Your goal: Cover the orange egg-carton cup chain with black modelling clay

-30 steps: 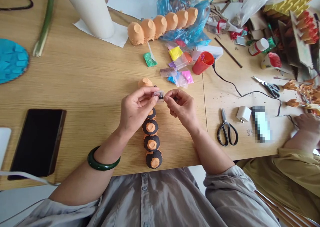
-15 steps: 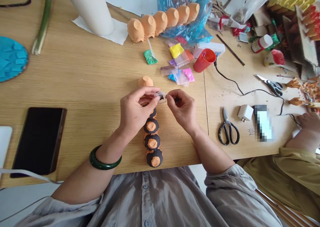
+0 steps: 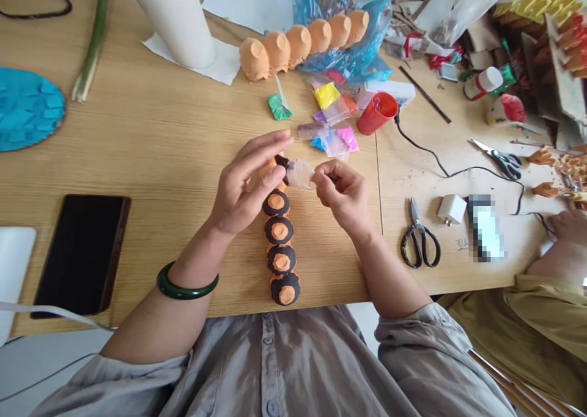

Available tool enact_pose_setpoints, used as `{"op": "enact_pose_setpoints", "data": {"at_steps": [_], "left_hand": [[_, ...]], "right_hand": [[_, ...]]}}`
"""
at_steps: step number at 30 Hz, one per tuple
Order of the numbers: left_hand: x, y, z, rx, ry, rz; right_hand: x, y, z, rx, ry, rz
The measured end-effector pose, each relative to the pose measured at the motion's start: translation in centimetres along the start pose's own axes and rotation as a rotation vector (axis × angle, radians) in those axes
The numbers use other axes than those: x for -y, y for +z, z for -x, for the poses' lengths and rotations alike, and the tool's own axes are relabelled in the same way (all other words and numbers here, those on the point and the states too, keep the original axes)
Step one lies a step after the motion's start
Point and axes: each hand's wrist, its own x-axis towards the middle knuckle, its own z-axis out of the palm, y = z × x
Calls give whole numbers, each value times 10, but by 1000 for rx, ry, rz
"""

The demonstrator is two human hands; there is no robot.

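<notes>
A small clear plastic bag (image 3: 300, 174) with a dark lump of black clay (image 3: 281, 160) at its left end is held between my hands. My left hand (image 3: 245, 181), wearing a dark green bangle (image 3: 187, 287), has the clay between its thumb and nearly straight fingers; the exact contact is partly hidden. At the bag's other end, my right hand (image 3: 342, 191) pinches the plastic, its fingers curled in. Below lies a strip of orange egg-carton cups (image 3: 280, 261); several cups have black rings around orange tops. My left hand covers part of its far end.
Another orange egg-carton strip (image 3: 300, 44) lies beyond, by a blue plastic bag (image 3: 362, 53). Coloured clay packets (image 3: 326, 96) and a red cup (image 3: 377, 114) stand ahead. To the right are scissors (image 3: 418, 236), a charger (image 3: 452, 210) and another person's arm (image 3: 562, 246). A dark phone (image 3: 82, 255) lies left.
The left fingers have lifted and spread from their closer pinch. My right hand has shifted slightly right, and more of the clear bag shows between the hands.
</notes>
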Motion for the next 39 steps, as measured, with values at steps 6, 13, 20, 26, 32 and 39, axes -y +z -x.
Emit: {"op": "enact_pose_setpoints", "data": {"at_steps": [6,13,20,26,32,39], "left_hand": [[-8,5,-2,-50,-355,94],[-16,15,-5,-141,-491,199],[-10,19,-1,-137,-501,145],[-3,23,2,-266,-517,44],[-6,20,0,-184,-507,93],[-10,17,0,-121,-488,38]], "right_hand": [[0,-6,-8,78,240,-238],[-2,-2,-7,107,157,-234],[-9,1,-7,-55,163,-151],[-14,2,-8,-102,211,-154],[-13,-1,-8,-33,160,-58],[-15,-2,-8,27,167,-55]]}}
